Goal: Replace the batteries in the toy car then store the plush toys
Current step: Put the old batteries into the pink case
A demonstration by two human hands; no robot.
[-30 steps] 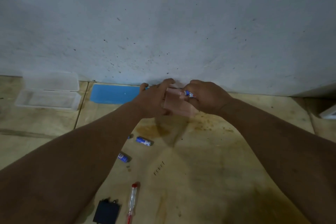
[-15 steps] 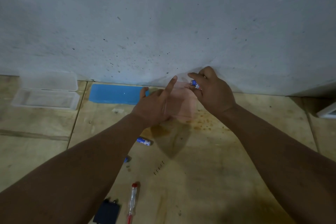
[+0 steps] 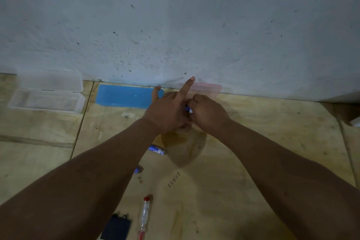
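Note:
My left hand [image 3: 165, 112] and my right hand [image 3: 207, 114] meet near the wall, over the wooden table [image 3: 253, 142]. A pink translucent plastic piece [image 3: 209, 88] shows just behind them, mostly hidden. The lower fingers of my left hand curl at it while the index finger points straight up. My right hand pinches a blue and white battery [image 3: 188, 109] between the two hands. A second battery [image 3: 156, 149] lies on the table below, and a third [image 3: 137, 170] peeks out beside my left forearm. No toy car or plush toys are visible.
A red-tipped clear screwdriver [image 3: 145, 214] and a black cover [image 3: 117, 229] lie near the front edge, with several small screws [image 3: 174, 180] nearby. A blue lid [image 3: 126, 96] and a clear plastic box [image 3: 46, 91] sit along the wall at left. A white object [image 3: 355, 121] is at the right edge.
My right hand dropped with the battery from the top of the pink piece to between the hands. My left index finger now points straight up. The view shifted slightly.

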